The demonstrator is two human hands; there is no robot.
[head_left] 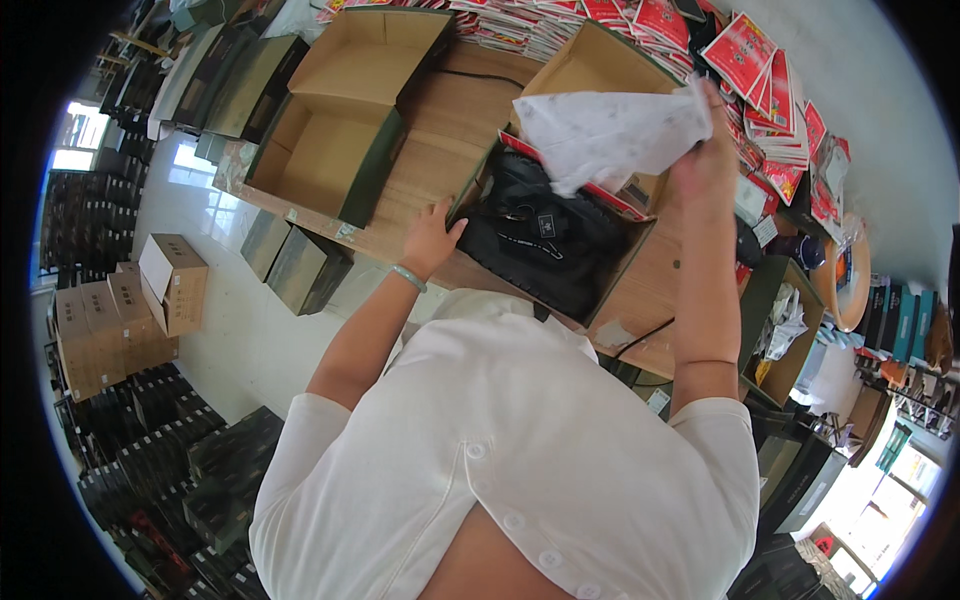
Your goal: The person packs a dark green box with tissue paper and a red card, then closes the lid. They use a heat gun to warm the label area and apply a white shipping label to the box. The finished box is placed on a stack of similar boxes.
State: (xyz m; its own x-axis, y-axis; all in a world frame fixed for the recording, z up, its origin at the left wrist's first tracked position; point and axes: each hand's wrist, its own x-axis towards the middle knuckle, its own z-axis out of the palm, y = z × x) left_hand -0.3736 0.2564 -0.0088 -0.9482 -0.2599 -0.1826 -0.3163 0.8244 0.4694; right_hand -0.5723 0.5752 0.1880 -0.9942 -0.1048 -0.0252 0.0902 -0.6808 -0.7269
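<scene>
Right hand [703, 160]: grip pinched shut on white tissue paper [610, 132], lifted over shoe box [612, 268]. Left hand [432, 238]: grip loose, fingers resting against box's left wall.

Right hand [703, 160] up high, pinching a sheet of white tissue paper [612, 133] over the open shoe box [560, 235]; black shoes [545, 235] lying inside w/ a small tag on top; left hand [432, 238] flat on the box's near-left edge, pale bangle [408, 277] on the wrist; second box [345, 110], open, sits left on the wooden desk [440, 140]; red-printed packets [770, 90] stacked along the far side; brown cartons [170, 280] on the floor at left.
</scene>
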